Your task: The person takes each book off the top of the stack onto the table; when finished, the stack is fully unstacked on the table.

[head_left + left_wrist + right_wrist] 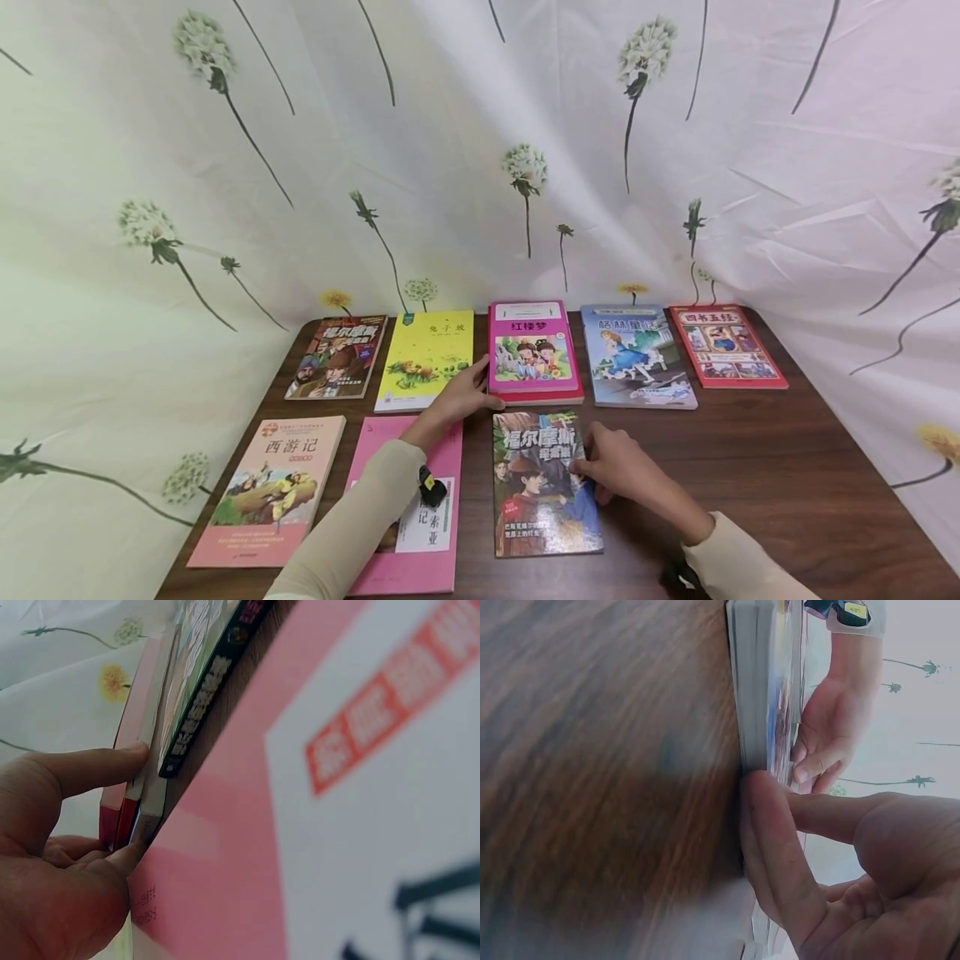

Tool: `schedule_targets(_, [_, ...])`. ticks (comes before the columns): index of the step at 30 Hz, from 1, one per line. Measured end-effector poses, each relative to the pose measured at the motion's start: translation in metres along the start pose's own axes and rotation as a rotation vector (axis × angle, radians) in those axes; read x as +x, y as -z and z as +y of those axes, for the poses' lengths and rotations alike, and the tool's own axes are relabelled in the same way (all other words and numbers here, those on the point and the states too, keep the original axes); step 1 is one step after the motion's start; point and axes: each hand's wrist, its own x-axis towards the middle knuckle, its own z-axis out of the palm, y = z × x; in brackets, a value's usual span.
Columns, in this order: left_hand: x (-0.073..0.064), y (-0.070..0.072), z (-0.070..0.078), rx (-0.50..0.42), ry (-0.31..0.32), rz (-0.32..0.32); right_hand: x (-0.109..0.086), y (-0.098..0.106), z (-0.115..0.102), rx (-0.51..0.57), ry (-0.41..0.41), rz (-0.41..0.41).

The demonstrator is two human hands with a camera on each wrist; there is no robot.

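At the back middle of the table lies a stack with a magenta book (533, 343) over a red-edged book (543, 399). My left hand (461, 396) holds the stack's near left corner, its thumb along the near edge and fingers at the left side. The left wrist view shows the layered edges of the stacked books (129, 806) between thumb and fingers. In front of the stack lies a dark illustrated storybook (543, 492), flat on the table. My right hand (626, 467) grips its right edge, thumb on the cover and fingers against the page side (754, 697).
Along the back lie a brown-covered book (337, 357), a yellow book (426, 358), a blue book (637, 354) and a red book (726, 346). A peach book (270, 492) and a pink book (408, 558) lie front left, the latter under my left forearm. A dandelion-print curtain (450, 167) borders the table.
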Motion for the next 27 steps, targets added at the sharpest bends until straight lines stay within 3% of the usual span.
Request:
schedule_targets(19, [-0.001,-0.001,0.002,0.000,0.003,0.009,0.004,-0.004,-0.003,0.043,-0.014,-0.003])
schedule_targets(27, [-0.002,-0.001,0.002,-0.001,-0.007,-0.003,0.005,0.008,-0.005,0.004,0.005,0.000])
